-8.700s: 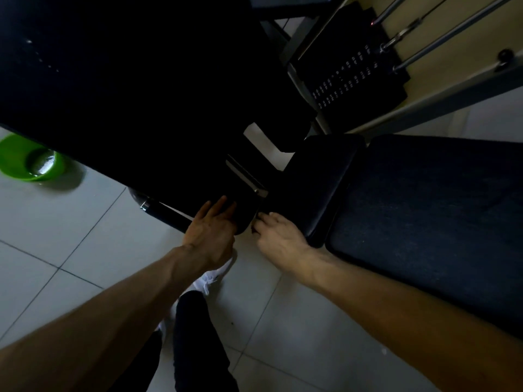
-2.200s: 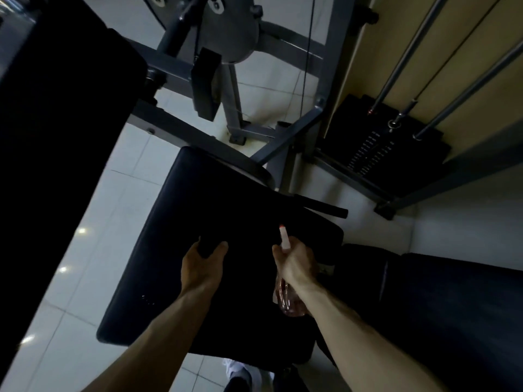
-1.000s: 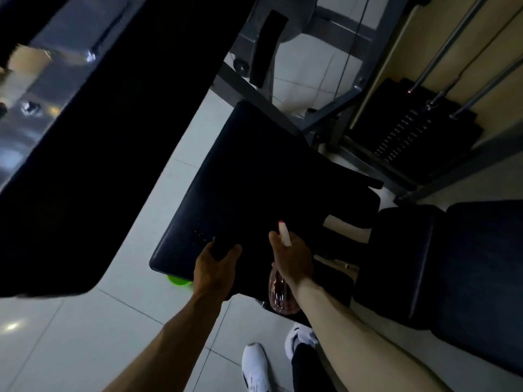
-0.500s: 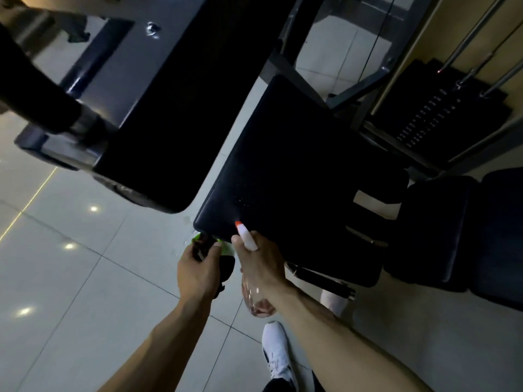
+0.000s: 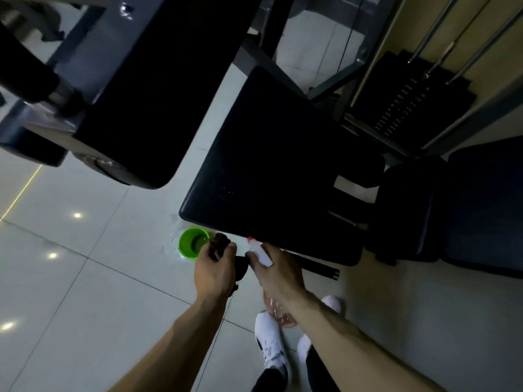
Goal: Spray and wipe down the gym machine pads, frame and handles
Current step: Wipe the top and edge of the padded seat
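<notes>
Your left hand (image 5: 216, 271) is curled tight around a dark bundle (image 5: 241, 267); whether it is a cloth, you cannot tell in this light. Your right hand (image 5: 278, 274) grips a spray bottle (image 5: 278, 311), fingers wrapped round the neck, with the white, red-tipped nozzle (image 5: 259, 250) aimed towards eleven o'clock, just short of the near edge of the black seat pad (image 5: 277, 171). The two hands sit close, not touching. A green bowl (image 5: 194, 246) stands on the tiled floor (image 5: 85, 278) at eleven o'clock from your left hand, beside the pad's near corner. A second black pad (image 5: 158, 94) hangs overhead at ten to twelve o'clock. Open floor runs from seven to ten o'clock. A blue-black bench pad (image 5: 481, 207) fills three o'clock, and your white shoes (image 5: 270, 343) are at six.
</notes>
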A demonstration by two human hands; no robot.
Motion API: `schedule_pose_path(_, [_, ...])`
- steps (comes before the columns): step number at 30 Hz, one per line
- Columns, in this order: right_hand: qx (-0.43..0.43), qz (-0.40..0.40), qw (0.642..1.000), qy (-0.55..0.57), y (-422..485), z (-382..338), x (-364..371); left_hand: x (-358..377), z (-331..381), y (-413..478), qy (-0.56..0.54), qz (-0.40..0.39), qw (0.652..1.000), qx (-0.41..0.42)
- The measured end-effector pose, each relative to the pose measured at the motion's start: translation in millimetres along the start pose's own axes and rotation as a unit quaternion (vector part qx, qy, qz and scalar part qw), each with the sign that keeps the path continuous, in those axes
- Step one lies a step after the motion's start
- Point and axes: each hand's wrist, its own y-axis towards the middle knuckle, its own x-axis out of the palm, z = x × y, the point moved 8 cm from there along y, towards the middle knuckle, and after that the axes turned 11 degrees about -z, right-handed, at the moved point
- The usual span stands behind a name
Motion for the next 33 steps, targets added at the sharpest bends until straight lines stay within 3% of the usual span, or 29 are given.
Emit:
schedule_pose_path(6, [-0.061,-0.007,0.997,-0.051,26,-50,-1,-27,-28,-5,-0.104,0.148,0.982,-0.049])
schedule_pose_path(9, [-0.078,0.002,0.994,-0.073,39,-59,5,-38,-33,-12,-0.104,0.167,0.980,-0.040])
schedule_pose_path(15, [-0.022,0.010,1.000,0.011,-4,51,-21,11,-35,-33,-0.122,0.087,0.988,-0.032])
schedule_pose_path(24, [0.165,0.093,0.976,0.107,-75,248,-88,147,-47,-60,-0.077,-0.034,0.996,-0.020])
schedule_pose_path(27, [0.165,0.116,0.970,0.134,-80,274,-96,168,-58,-62,-0.063,-0.051,0.996,-0.032])
schedule_pose_path(33, [0.148,0.121,0.972,0.134,-70,258,-114,179,-55,-71,-0.037,-0.074,0.996,-0.030])
